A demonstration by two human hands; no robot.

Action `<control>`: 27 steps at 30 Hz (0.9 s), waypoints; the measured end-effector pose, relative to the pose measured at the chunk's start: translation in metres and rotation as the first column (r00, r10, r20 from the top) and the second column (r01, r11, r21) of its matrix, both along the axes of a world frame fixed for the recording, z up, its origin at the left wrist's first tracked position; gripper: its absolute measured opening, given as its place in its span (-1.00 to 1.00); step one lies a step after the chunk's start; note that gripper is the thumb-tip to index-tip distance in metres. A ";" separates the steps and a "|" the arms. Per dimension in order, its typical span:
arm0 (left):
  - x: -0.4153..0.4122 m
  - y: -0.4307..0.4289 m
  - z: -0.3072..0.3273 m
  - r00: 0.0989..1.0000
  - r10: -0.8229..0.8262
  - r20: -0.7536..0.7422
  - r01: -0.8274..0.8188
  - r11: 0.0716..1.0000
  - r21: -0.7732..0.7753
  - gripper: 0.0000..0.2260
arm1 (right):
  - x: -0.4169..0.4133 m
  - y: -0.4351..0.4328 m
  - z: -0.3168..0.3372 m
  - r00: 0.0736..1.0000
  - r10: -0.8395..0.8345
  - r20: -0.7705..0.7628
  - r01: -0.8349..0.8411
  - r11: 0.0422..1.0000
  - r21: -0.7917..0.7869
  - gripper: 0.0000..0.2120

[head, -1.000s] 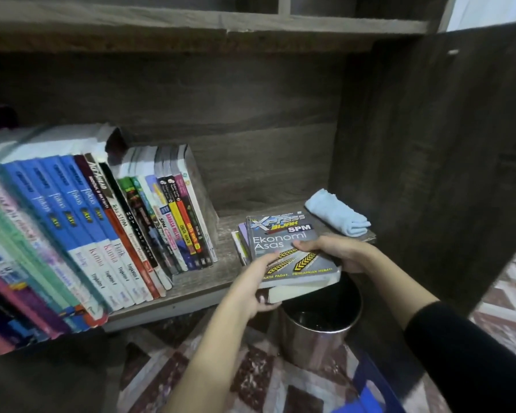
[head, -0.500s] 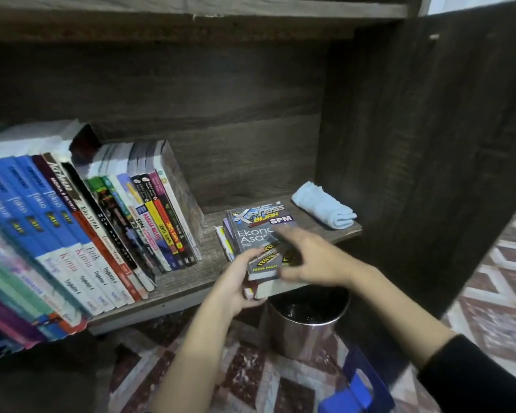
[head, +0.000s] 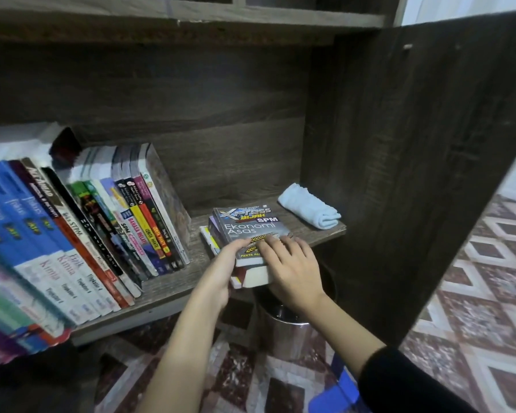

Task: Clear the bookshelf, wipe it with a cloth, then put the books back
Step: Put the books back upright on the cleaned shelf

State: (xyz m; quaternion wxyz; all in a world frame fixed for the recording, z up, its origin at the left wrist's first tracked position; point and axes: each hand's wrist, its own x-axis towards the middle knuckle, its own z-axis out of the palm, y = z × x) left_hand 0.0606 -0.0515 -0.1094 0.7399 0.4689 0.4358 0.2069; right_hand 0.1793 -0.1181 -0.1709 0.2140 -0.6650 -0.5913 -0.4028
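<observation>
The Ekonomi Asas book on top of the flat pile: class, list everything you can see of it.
The Ekonomi Asas book is a paperback with a glossy grey cover reading "Xpress Bijak SPM" above yellow-and-black chevrons. It lies flat, face up, on top of a small stack of books whose near end overhangs the wooden shelf. The left hand grips the stack's left edge, thumb on the cover; the right hand lays spread fingers on the cover's near end.

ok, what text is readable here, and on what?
"Xpress BIJAK SPM": top book.
"Ekonomi Asas": top book.
"BAHASA MELAYU": yellow spine.
"Kimia": blue spine.
"Tingkatan 4": blue spine.
"Teks STPM": red spine.
Other spines: too blurred or small.
</observation>
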 end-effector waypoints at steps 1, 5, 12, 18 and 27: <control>0.000 -0.002 0.005 1.000 0.010 -0.012 -0.010 1.000 0.027 -0.78 | 0.000 -0.001 0.002 1.000 0.012 -0.015 -0.012 0.999 0.030 -0.57; 0.004 0.000 0.027 0.999 0.028 -0.023 -0.024 0.984 0.179 -0.59 | 0.001 0.004 0.016 0.959 0.020 -0.281 0.012 0.993 0.114 -0.28; 0.019 0.017 0.025 0.985 0.139 0.098 -0.158 0.961 0.228 -0.63 | -0.029 0.010 0.071 0.219 0.186 -0.958 0.268 0.932 0.242 -0.47; 0.030 0.030 -0.003 0.972 0.212 0.096 -0.227 0.956 0.184 -0.70 | -0.027 0.035 0.059 -0.489 0.544 -0.681 0.453 0.826 0.335 -0.50; 0.045 0.043 -0.037 0.968 0.249 -0.020 -0.232 0.927 0.294 -0.82 | -0.025 0.053 0.032 -0.659 0.541 -0.523 0.528 0.828 0.190 -0.42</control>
